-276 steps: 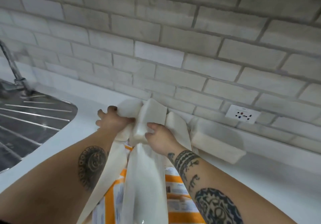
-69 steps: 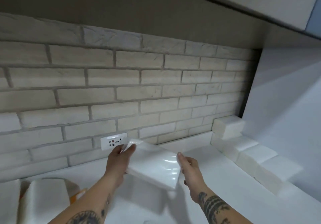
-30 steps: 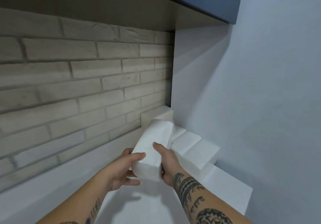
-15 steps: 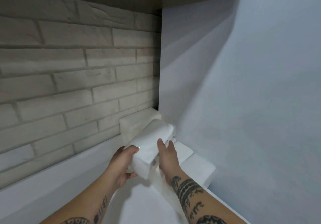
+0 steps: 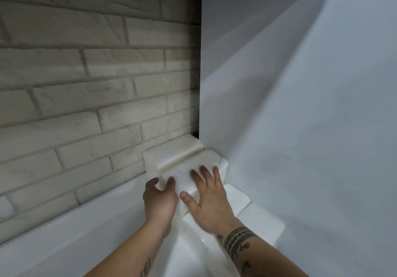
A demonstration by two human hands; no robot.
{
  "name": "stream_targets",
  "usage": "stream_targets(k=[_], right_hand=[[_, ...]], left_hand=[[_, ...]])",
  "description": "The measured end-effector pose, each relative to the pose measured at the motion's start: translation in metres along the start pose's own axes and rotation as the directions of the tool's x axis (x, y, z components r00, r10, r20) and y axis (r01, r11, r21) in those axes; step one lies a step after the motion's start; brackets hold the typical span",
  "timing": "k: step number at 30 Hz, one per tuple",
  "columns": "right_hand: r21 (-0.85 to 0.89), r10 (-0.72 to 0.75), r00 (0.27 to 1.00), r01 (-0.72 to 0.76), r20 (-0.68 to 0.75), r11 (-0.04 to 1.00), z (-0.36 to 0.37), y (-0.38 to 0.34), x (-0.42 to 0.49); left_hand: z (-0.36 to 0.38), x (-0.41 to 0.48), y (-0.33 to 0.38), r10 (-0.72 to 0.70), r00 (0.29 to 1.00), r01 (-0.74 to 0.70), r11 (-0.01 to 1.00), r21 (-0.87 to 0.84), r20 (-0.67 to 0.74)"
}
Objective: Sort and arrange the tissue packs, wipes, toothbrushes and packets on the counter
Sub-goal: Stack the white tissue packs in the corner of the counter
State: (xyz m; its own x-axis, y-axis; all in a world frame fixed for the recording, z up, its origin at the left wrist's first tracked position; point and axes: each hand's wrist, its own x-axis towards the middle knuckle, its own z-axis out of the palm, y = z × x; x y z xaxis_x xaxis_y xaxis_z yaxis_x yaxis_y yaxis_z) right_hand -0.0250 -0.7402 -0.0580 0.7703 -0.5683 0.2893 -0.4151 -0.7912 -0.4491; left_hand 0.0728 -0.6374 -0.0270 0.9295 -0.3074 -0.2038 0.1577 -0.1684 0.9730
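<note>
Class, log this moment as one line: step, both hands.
step: white plastic-wrapped tissue pack laid on white packs in corner | right hand: flat on top | left hand: at its left end, grip unclear

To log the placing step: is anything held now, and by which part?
No firm hold shows. The right hand presses flat on top of the tissue pack; the left hand cups its near left corner, grip uncertain.

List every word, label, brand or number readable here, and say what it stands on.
No text can be read.
The tissue packs: plain white wrap, no print visible.
Marks on the left forearm and right forearm: tattoos, too blurred to read as words.
</note>
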Motion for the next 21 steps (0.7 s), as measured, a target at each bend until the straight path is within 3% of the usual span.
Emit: stream_targets(k=[5,9,17,21], right_hand=[[0.014,-0.017,0.999,0.016,0.028,1.0,0.001,0.007,0.02],[0.025,-0.025,0.994,0.023,0.102,0.999,0.002,0.011,0.032],[0.036,-0.013,0.983,0.007,0.183,0.999,-0.002,0.009,0.041],[-0.096,-0.016,0.968,0.041,0.249,0.995,-0.016,0.006,0.044]], left_hand=[[0.01,0.003,0.0,0.125,0.99,-0.136,0.964,0.229,0.061],[0.009,0.022,0.0,0.117,0.988,-0.143,0.936,0.32,0.096],[-0.001,0.027,-0.003,0.009,0.961,-0.064,0.98,0.19,0.275],[-0.011,0.022,0.002,-0.023,0.949,-0.044,0.978,0.203,0.316]])
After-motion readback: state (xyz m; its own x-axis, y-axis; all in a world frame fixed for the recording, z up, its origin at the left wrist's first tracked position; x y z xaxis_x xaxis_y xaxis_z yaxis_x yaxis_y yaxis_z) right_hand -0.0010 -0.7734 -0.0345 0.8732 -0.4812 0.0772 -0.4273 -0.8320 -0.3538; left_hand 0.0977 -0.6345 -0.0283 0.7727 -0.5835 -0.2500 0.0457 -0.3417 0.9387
